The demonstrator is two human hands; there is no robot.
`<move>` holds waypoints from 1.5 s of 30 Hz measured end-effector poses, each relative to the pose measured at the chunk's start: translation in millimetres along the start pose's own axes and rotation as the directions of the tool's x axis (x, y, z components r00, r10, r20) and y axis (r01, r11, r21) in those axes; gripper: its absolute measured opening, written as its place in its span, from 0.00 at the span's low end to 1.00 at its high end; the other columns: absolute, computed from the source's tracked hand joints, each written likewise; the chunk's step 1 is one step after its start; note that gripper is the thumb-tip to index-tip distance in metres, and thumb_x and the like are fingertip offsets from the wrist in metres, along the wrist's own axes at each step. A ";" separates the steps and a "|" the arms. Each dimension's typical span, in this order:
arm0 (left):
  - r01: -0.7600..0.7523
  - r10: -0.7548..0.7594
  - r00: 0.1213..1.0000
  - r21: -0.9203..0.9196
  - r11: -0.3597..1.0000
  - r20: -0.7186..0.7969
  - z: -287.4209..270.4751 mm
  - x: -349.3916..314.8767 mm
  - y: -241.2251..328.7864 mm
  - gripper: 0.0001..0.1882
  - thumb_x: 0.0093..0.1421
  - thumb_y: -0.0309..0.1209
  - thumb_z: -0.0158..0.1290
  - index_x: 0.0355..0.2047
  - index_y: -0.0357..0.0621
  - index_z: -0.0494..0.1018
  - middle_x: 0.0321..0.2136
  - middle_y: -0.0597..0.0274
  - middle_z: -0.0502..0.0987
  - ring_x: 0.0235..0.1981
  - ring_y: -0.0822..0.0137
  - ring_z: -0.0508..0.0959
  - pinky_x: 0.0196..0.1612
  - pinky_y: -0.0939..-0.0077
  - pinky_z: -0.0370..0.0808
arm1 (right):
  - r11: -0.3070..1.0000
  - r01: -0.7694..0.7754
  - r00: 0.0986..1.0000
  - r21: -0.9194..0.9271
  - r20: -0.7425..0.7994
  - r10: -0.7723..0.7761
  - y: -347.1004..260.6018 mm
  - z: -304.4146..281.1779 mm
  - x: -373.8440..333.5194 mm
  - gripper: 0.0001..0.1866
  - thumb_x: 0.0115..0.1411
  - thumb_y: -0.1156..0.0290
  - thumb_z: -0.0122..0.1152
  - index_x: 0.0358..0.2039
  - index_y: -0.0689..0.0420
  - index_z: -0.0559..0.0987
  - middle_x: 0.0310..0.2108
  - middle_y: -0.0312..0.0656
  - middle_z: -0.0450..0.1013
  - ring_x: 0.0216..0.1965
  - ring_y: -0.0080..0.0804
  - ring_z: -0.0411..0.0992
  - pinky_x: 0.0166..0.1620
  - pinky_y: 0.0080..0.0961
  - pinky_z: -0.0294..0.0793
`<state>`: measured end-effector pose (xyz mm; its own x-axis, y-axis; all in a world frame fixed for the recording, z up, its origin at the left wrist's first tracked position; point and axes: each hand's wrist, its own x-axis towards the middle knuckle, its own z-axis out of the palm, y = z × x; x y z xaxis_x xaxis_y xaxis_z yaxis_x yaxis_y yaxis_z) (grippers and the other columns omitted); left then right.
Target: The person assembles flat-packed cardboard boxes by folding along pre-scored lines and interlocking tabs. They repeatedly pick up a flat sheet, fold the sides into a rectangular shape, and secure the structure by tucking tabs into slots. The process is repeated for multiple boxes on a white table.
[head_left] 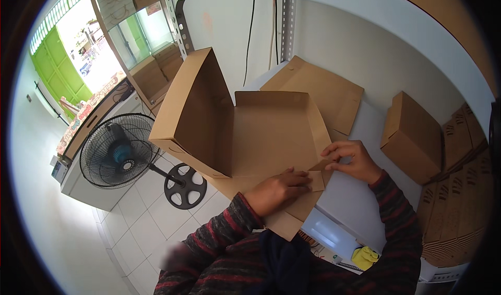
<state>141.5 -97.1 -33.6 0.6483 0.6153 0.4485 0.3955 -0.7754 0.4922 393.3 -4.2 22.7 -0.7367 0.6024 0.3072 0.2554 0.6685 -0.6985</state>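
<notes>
The box (271, 133) stands open just beyond the left hand (279, 191), its deep lid raised on that hand's far left; only bare board shows inside. It should be light, stiff across its broad faces but soft at folds and slits, with a matte skin unlikely to slip; thin tabs could crease or tear, so the corners, where walls double up, look the best hold. Right of the right hand (354, 159) are stacked cartons (451, 201), and, nearer it, a closed carton (415, 133); their contents are hidden. Beyond that hand lies a flat sheet (326, 91). The left hand's fingers lie together over the front panel (304, 207); its thumb is hidden, so I cannot tell if it grips. The right hand is half curled at the near right corner, thumb and forefinger tips apart; whether they pinch board is unclear.
</notes>
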 end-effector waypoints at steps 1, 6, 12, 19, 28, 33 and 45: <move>-0.014 0.013 0.999 -0.029 0.999 -0.030 0.6 0.3 -0.2 0.17 0.54 0.24 0.57 0.45 0.40 0.75 0.49 0.53 0.74 0.55 0.51 0.72 0.60 0.53 0.67 | 0.999 0.023 0.998 -0.024 -0.065 -0.025 -2.7 9.1 0.3 0.09 0.49 0.79 0.70 0.29 0.65 0.78 0.39 0.45 0.77 0.35 0.31 0.77 0.37 0.24 0.77; 0.387 -0.438 0.878 -0.249 0.888 -0.194 -8.9 4.8 14.0 0.21 0.53 0.29 0.62 0.46 0.38 0.71 0.39 0.53 0.73 0.45 0.52 0.75 0.48 0.60 0.74 | 0.984 0.042 0.978 -0.175 -0.195 -0.077 -13.1 34.9 -5.2 0.16 0.50 0.78 0.69 0.37 0.63 0.73 0.43 0.45 0.73 0.32 0.31 0.77 0.35 0.25 0.77; 0.264 -0.261 0.887 -0.046 0.963 -0.381 -14.4 33.7 19.4 0.18 0.53 0.26 0.59 0.45 0.40 0.71 0.40 0.50 0.75 0.41 0.50 0.77 0.40 0.64 0.75 | 0.948 0.126 0.970 -0.291 -0.163 -0.178 -16.2 40.3 -5.4 0.17 0.49 0.76 0.70 0.37 0.62 0.72 0.49 0.46 0.70 0.34 0.35 0.76 0.35 0.28 0.78; 0.309 -0.309 0.890 -0.055 0.949 -0.335 -15.3 37.3 -3.0 0.09 0.53 0.20 0.54 0.37 0.39 0.75 0.31 0.51 0.78 0.33 0.50 0.80 0.38 0.65 0.76 | 0.744 0.393 0.885 -0.540 0.003 -0.466 -31.0 36.3 -5.6 0.15 0.49 0.65 0.70 0.31 0.59 0.74 0.36 0.43 0.70 0.34 0.36 0.74 0.34 0.29 0.76; 0.278 -0.320 0.901 -0.178 0.944 -0.294 -16.8 35.6 -4.5 0.08 0.54 0.18 0.52 0.36 0.38 0.74 0.29 0.50 0.79 0.32 0.51 0.80 0.35 0.66 0.76 | 0.452 0.543 0.778 -0.708 0.221 -0.587 -23.1 43.8 -6.0 0.06 0.46 0.74 0.61 0.25 0.60 0.75 0.27 0.40 0.72 0.31 0.34 0.73 0.32 0.26 0.74; 0.282 -0.293 0.908 -0.081 0.956 -0.300 -19.7 36.2 3.3 0.08 0.54 0.19 0.53 0.35 0.39 0.74 0.28 0.50 0.79 0.31 0.51 0.80 0.34 0.66 0.76 | 0.404 0.528 0.742 -0.747 0.175 -0.647 -24.0 44.8 -7.3 0.04 0.46 0.74 0.60 0.23 0.59 0.74 0.27 0.41 0.72 0.32 0.32 0.74 0.34 0.25 0.75; 0.246 -0.268 0.936 -0.124 0.961 -0.228 -28.0 37.8 19.5 0.07 0.54 0.19 0.54 0.34 0.39 0.73 0.28 0.53 0.80 0.32 0.55 0.82 0.36 0.68 0.78 | 0.368 0.547 0.682 -0.752 0.144 -0.717 -31.0 43.0 -12.7 0.07 0.45 0.79 0.63 0.19 0.63 0.72 0.36 0.50 0.77 0.34 0.37 0.77 0.35 0.28 0.80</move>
<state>155.5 -85.0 13.9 0.3526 0.8163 0.4575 0.4589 -0.5769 0.6757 367.9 -51.4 12.6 -0.7758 -0.1319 0.6170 0.1618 0.9036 0.3966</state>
